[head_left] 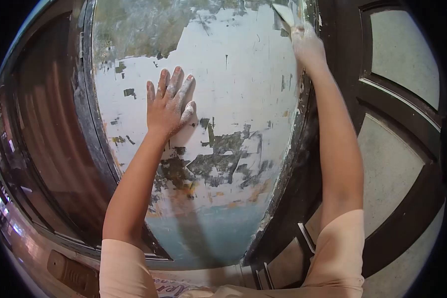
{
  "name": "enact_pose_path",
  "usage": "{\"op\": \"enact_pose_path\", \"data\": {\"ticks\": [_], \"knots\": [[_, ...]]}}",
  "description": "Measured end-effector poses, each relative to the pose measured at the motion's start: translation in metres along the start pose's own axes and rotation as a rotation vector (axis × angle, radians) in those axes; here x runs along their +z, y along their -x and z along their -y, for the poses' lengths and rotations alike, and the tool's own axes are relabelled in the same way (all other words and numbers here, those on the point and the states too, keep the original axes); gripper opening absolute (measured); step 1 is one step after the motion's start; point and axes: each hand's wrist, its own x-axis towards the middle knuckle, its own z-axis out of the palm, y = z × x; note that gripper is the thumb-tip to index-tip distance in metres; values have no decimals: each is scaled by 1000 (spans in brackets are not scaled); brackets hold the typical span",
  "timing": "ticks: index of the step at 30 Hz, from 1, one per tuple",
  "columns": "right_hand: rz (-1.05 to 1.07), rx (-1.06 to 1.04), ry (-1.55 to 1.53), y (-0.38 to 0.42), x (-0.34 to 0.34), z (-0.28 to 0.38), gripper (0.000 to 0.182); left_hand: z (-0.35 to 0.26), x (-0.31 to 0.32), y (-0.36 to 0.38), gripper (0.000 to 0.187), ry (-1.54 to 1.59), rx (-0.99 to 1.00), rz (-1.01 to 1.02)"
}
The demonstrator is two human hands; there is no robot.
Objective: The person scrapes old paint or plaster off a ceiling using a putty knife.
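Observation:
Fingers spread, my left hand point(171, 104) lies against the wall panel point(228, 84), with white powder on the fingers and thumb. My right hand point(309, 48) is raised at the panel's upper right edge, closed around a scraper point(285, 16) whose blade points up and left by the surface. White coating covers much of the panel. Grey-green patches show at its top and below my left hand, and the bottom is light blue.
Dark wooden frames with pale inset panels point(405, 54) stand on the right. On the left is a dark framed door or window with a brownish surface point(54, 119). A brown object point(72, 272) lies at the lower left.

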Motion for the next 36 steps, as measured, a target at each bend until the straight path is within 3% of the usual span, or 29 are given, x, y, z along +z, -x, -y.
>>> {"op": "enact_pose_path", "data": {"ticks": [7, 15, 21, 22, 26, 31, 34, 36], "knots": [[104, 52, -73, 144, 20, -3, 25, 0, 0, 1, 66, -7, 1, 6], [118, -57, -51, 62, 32, 14, 30, -1, -3, 0, 65, 7, -10, 25], [155, 51, -129, 60, 18, 53, 33, -2, -2, 5, 65, -14, 5, 30], [113, -14, -118, 72, 28, 44, 33, -2, 0, 14, 65, -13, 1, 38], [245, 180, -117, 180, 42, 30, 31, -6, 12, 67, 65, 2, -1, 62], [255, 222, -317, 345, 76, -4, 33, -16, 26, 151, 65, 67, 12, 132], [311, 330, -206, 370, 77, 7, 33, -24, 33, 193, 64, 103, -31, 169], [233, 255, -271, 348, 81, 13, 32, -27, 35, 198, 63, 121, -63, 191]]}}
